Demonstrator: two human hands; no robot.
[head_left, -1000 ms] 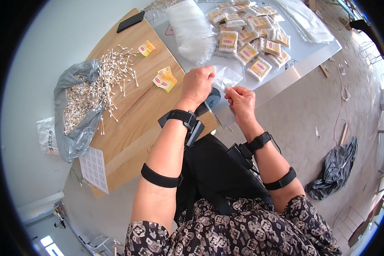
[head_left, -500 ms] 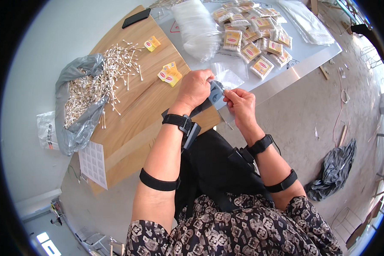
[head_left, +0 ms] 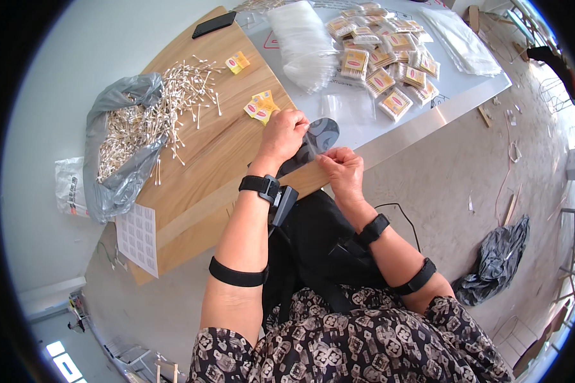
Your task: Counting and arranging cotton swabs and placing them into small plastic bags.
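- The left hand (head_left: 285, 135) and the right hand (head_left: 342, 171) pinch a small clear plastic bag (head_left: 319, 137) between them, fingers closed on its edges, just above the near edge of the wooden tabletop (head_left: 230, 147).
- Just beside the left hand lie a few yellow label cards with red ovals (head_left: 260, 107); two more yellow cards (head_left: 237, 62) lie farther up the wood.
- A heap of filled packets, each a clear bag with a yellow-and-red label (head_left: 384, 60), covers the grey metal table (head_left: 428, 115) beyond the hands.
- A stack of empty clear bags (head_left: 302, 41) lies left of that heap, and another clear stack (head_left: 463, 41) at the far right.
- Loose cotton swabs (head_left: 166, 102) spill from a grey plastic bag (head_left: 118, 159) on the left of the wood.
- A white sheet of small square stickers (head_left: 138, 237) hangs over the near corner.
- A black phone (head_left: 214, 24) lies at the far edge.
- A dark bag (head_left: 498, 262) lies on the floor to the right.
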